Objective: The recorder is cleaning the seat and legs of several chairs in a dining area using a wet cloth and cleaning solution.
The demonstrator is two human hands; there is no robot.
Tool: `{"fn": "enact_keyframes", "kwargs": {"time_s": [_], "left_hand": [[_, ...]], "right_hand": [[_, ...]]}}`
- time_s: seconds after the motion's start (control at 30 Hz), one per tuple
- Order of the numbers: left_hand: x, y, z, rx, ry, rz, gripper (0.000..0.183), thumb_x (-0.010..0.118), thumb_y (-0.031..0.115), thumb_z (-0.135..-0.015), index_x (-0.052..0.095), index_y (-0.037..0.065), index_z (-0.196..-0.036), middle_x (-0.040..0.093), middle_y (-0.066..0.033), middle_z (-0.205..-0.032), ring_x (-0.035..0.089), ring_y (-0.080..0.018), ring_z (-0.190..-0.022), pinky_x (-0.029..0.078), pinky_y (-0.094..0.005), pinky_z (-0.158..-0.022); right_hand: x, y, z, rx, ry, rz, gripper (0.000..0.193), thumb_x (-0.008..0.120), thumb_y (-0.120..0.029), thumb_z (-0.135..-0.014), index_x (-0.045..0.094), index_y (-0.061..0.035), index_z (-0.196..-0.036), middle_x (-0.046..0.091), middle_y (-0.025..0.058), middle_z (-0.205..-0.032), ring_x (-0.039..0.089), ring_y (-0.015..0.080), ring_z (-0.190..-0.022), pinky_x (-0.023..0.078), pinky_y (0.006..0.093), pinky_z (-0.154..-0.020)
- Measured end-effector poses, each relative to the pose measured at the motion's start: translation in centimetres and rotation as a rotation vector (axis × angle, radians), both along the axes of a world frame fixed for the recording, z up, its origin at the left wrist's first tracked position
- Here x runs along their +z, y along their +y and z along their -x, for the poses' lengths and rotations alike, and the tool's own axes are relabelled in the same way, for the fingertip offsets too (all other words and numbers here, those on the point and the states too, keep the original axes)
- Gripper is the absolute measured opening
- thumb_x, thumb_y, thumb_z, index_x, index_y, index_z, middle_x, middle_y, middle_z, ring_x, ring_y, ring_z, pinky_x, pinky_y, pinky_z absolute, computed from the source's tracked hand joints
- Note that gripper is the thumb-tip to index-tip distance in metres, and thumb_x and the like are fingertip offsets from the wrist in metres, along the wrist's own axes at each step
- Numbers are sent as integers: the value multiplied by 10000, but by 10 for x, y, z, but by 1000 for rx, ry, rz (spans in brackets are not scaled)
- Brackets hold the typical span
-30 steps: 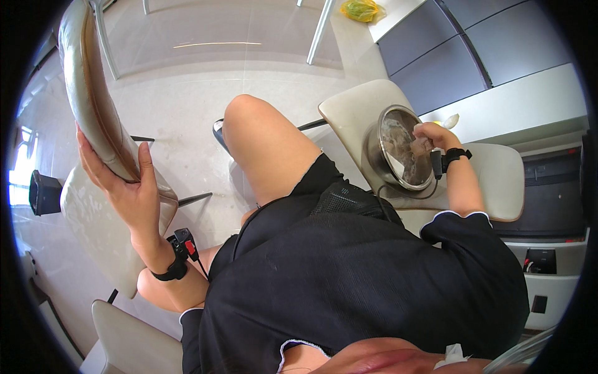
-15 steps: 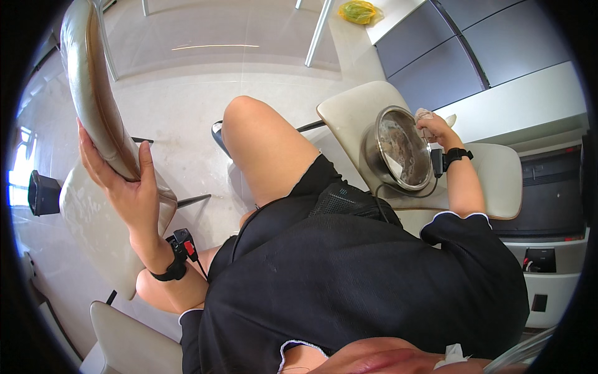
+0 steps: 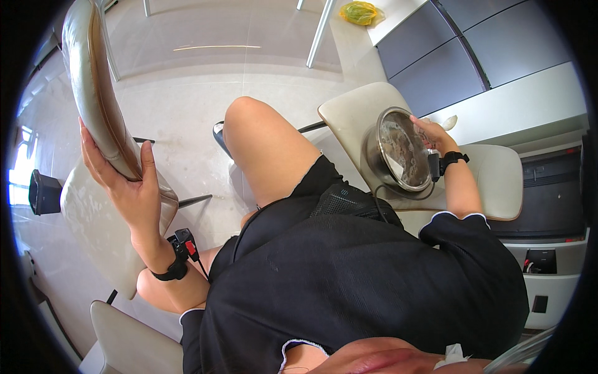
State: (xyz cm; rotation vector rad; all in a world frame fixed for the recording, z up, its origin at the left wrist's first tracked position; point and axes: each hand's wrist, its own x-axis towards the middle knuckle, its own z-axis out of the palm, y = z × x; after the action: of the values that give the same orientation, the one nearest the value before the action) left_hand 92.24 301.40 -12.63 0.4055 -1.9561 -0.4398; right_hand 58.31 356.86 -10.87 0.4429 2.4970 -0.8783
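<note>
My left hand (image 3: 128, 187) is spread round the lower end of a pale, padded chair backrest (image 3: 99, 87), thumb on one side and fingers on the other. The backrest stands tilted above a chair seat (image 3: 93, 218) with whitish wet smears. On the right, a round steel basin (image 3: 372, 156) with murky, foamy water in it sits on another beige chair (image 3: 349, 106). My right hand (image 3: 436, 134) reaches over the basin's right rim, fingers extended. A pale cloth (image 3: 428, 142) shows partly under the palm; most of it is hidden by the hand.
Grey-fronted cabinets (image 3: 430, 62) stand at the back right, with a yellow plastic bag (image 3: 359, 12) near them. A dark bin (image 3: 45, 192) is at the far left. Another chair (image 3: 134, 330) is at the lower left. A cable (image 3: 405, 196) runs by the basin.
My right hand has shifted slightly down and left over the basin rim, its fingers straighter, and the cloth has gone from its fingertips to beneath the palm. The left hand stays put.
</note>
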Motion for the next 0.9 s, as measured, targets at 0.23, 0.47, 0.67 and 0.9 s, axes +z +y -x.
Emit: {"fn": "enact_keyframes", "kwargs": {"time_s": [0.23, 0.47, 0.67, 0.9], "left_hand": [[0, 1, 3, -4, 1, -1, 904, 765, 106, -871, 210, 108, -1586, 311, -141, -1602, 325, -343, -1457, 295, -468, -1175], [1, 1, 1, -3, 6, 2, 901, 764, 106, -872, 214, 108, -1586, 312, -142, -1601, 329, -345, -1455, 299, -474, -1172], [3, 3, -1, 5, 0, 5, 899, 765, 104, -870, 217, 102, -1583, 314, -142, -1601, 325, -345, -1458, 298, -474, -1173], [2, 2, 6, -19, 15, -4, 894, 761, 96, -869, 221, 98, -1581, 315, -142, -1602, 321, -347, -1461, 292, -471, -1177]], "right_hand": [[-41, 38, 22, -253, 122, 137, 78, 625, -137, -885, 616, -113, -959, 594, 17, -732, 499, 140, -551, 379, 269, -481], [-36, 34, 18, -62, 105, 97, 157, 705, -212, -916, 634, -76, -951, 619, 31, -758, 521, 145, -556, 378, 290, -455], [-29, 12, 10, -55, 173, -166, 493, 610, -501, -971, 616, -69, -733, 528, 28, -601, 448, 154, -478, 345, 315, -435], [-70, 57, 39, 22, 428, -234, 597, 498, -525, -1009, 610, -22, -709, 537, 70, -556, 462, 235, -397, 358, 398, -396]]}}
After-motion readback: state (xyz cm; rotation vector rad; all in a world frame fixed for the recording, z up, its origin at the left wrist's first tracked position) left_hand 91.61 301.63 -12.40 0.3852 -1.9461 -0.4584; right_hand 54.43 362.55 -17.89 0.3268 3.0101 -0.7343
